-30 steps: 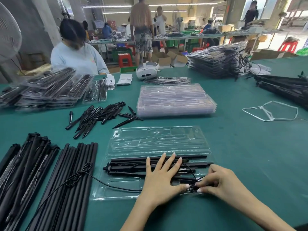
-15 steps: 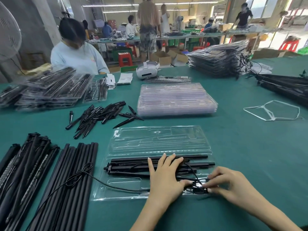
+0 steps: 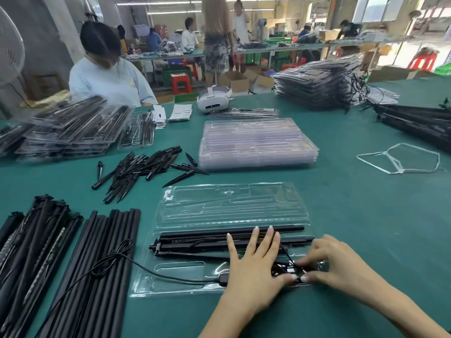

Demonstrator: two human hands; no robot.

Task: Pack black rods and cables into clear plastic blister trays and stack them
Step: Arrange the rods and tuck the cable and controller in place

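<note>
At 6 o'clock, the left hand [image 3: 253,267] lies flat, fingers straight, across long black rods [image 3: 207,240] in the open clear plastic blister tray [image 3: 170,284]. Its thumb meets the right hand [image 3: 334,262], whose curled fingers pinch the thin coiled black cable [image 3: 284,270]. At 12 o'clock sits a stack of empty clear trays [image 3: 256,145].

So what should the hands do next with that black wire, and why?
Probably tuck the rest of the cable into the open tray. The right hand pinches its coiled end there, the left hand presses flat, but a long stretch trails out over the loose rods.
</note>
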